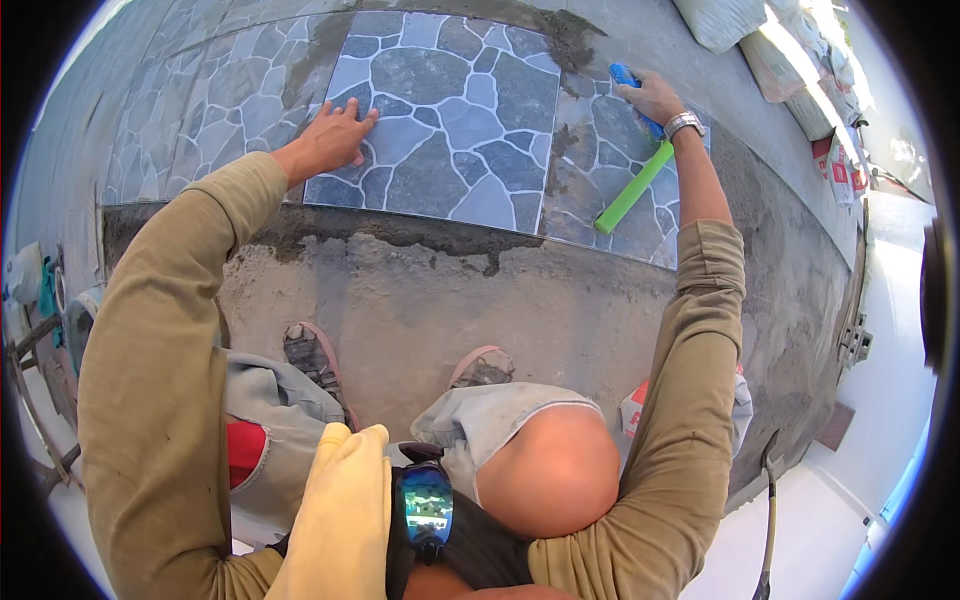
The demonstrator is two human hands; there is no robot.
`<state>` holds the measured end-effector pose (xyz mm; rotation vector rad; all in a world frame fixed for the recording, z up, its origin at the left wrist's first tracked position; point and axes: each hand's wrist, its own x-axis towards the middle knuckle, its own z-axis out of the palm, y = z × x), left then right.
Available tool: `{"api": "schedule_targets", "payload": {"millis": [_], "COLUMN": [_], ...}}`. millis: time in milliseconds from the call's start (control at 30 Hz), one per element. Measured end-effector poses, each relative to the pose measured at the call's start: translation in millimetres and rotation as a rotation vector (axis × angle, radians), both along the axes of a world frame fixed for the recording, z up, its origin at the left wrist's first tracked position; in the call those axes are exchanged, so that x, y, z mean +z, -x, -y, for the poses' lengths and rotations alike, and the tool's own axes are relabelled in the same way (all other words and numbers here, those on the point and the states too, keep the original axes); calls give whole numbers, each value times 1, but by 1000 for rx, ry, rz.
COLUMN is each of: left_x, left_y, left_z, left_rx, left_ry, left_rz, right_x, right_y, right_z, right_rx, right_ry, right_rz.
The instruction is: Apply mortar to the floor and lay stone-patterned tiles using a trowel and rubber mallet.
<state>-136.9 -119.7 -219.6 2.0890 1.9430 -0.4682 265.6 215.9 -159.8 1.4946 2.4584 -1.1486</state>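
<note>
Under right hand (652, 97), mallet (633, 188) diagonal.

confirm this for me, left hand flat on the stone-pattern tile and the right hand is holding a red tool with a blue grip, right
Not quite: the tool in the right hand is bright green, not red, with a blue grip at the hand. The head view shows it. The left hand does lie flat on the stone-pattern tile.

Bare mortar bed (420, 290) open; sacks (790, 50) perhaps crowd right.
</note>
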Motion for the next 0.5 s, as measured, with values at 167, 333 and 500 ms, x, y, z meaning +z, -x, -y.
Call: {"api": "schedule_targets", "payload": {"millis": [167,333,500], "left_x": [-10,-11,-2], "left_y": [8,9,-2], "left_z": [2,-6,-23], "left_rx": [-50,-43,-87], "left_ry": [-44,-11,28], "left_rz": [4,27,63], "right_x": [-3,4,-15], "right_y": [29,46,61], "right_z": [6,11,35], "right_rx": [182,107,142], "right_ry": [-521,-486,-551], "right_rz": [276,503,451]}}
